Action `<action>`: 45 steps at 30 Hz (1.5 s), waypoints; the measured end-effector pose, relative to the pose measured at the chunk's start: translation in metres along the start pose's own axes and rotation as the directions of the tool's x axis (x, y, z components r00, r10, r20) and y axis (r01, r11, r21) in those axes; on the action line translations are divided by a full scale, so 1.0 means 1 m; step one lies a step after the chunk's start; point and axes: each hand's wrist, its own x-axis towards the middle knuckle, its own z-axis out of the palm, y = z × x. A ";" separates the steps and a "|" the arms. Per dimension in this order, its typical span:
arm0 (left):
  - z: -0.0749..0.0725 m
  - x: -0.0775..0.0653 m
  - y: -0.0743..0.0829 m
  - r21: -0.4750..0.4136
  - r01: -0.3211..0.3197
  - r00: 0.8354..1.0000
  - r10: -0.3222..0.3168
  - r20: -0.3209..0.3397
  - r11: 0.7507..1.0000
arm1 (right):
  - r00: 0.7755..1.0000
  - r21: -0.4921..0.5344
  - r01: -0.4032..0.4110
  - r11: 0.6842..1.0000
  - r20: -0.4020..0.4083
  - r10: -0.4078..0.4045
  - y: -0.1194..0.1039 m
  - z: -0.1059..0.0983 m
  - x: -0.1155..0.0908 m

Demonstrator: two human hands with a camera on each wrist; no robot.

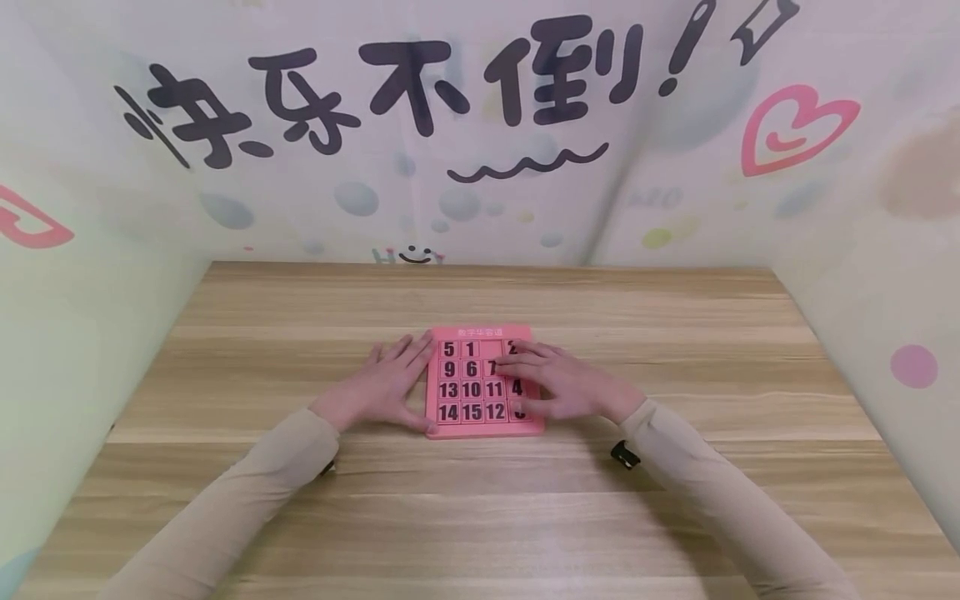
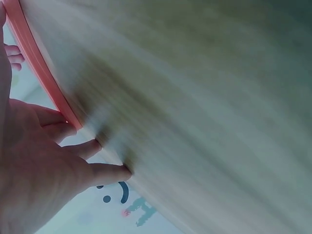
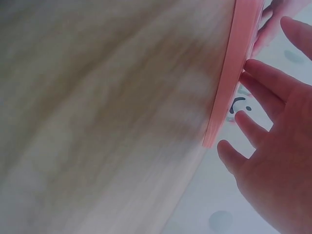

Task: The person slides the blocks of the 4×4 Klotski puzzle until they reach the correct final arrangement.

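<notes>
A pink sliding number puzzle (image 1: 483,431) lies flat on the table, its tiles carrying black numbers. The top row shows a gap between the 1 tile (image 1: 470,350) and the 2 tile (image 1: 512,347). Along the puzzle's left side, my left hand (image 1: 378,387) rests with fingers spread, fingertips at the upper left edge and thumb at the lower left corner. My right hand (image 1: 577,385) reaches over the right side, fingers extended, fingertips at the 7 tile (image 1: 491,367). It partly covers the right column. The right wrist view shows its fingers beside the pink frame (image 3: 229,73).
The wood-grain table (image 1: 480,517) extends around the puzzle on all sides. A white printed backdrop (image 1: 405,200) with large black characters stands behind it and along both sides. A small black piece (image 1: 625,455) sits beneath the right sleeve.
</notes>
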 end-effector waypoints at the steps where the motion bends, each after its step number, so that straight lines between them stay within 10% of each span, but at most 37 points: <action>1: 0.000 0.000 0.000 -0.001 -0.002 1.000 0.002 -0.002 1.000 | 1.000 0.000 0.001 1.000 -0.002 -0.001 0.000 0.000 0.000; 45: 0.006 0.001 -0.004 -0.020 -0.008 0.999 0.007 -0.039 1.000 | 0.990 0.033 -0.026 0.999 -0.138 0.031 0.027 -0.011 -0.013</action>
